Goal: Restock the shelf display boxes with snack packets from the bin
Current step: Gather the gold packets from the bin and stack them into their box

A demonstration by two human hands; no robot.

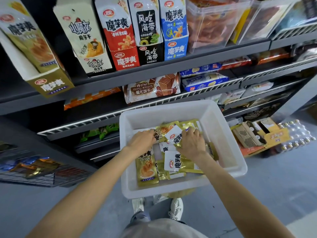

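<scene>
The gold and white snack packets (pixel 169 158) are lying in a loose heap at the bottom of the white plastic bin (pixel 224 134), some face up, some overlapping and tilted. Both hands are reaching down into the heap. The left hand (pixel 143 140) is resting on the packets at the far left of the pile, fingers curling down over the edge of a gold packet; its grip appears to be closing on that packet, though the fingertips are hidden under it. The right hand (pixel 193 143) is lying over the middle of the pile, fingers bent and spread across a white-faced packet (pixel 175 135) and the gold ones beside it; whether this grip is actually pinching a packet or only pressing on it, I cannot tell.

The bin is sitting in front of the person at about waist height, above a pair of white shoes (pixel 175 209) on the grey floor (pixel 274 194); what is carrying it is hidden.

Beyond the bin, dark shelves (pixel 171 66) are rising. On the upper shelf a row of tall display boxes is standing: a gold display box (pixel 34 48) at the far left, tilting forward, then a cream box (pixel 85 40), a red box (pixel 120 36), a black box (pixel 148 31) and a blue box (pixel 175 30), with clear tubs (pixel 214 23) of orange snacks to the right. On the shelf below, a wafer biscuit pack (pixel 151 88) is lying beside blue biscuit packs (pixel 204 81). Flattened cartons (pixel 253 134) are lying on the floor at the right.
</scene>
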